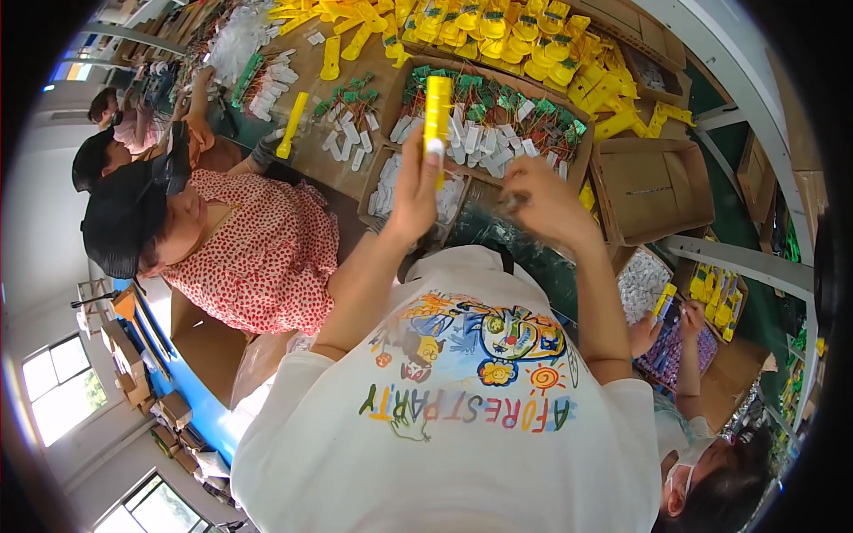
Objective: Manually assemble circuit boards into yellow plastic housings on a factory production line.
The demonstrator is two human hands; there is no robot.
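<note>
My left hand (pixel 412 197) is closed round a long yellow plastic housing (pixel 437 107), held upright over the work table, its thumb on the front. To the right, my right hand (pixel 544 201) hovers above the dark green table top with bent fingers. Motion smears its fingertips, so what they hold, if anything, cannot be made out. Just beyond both hands sits a cardboard tray of white plastic pieces (pixel 475 135) with green circuit boards (pixel 524 105) and thin wires. Below the left hand's wrist is a smaller compartment of white parts (pixel 451 194).
Yellow housings (pixel 533 44) are heaped at the back. An open cardboard box (pixel 653 191) stands right, by a metal frame (pixel 746 258). A co-worker in a red-dotted top (pixel 258 240) sits close on the left, near another yellow housing (pixel 292 124); a masked person (pixel 693 444) works lower right.
</note>
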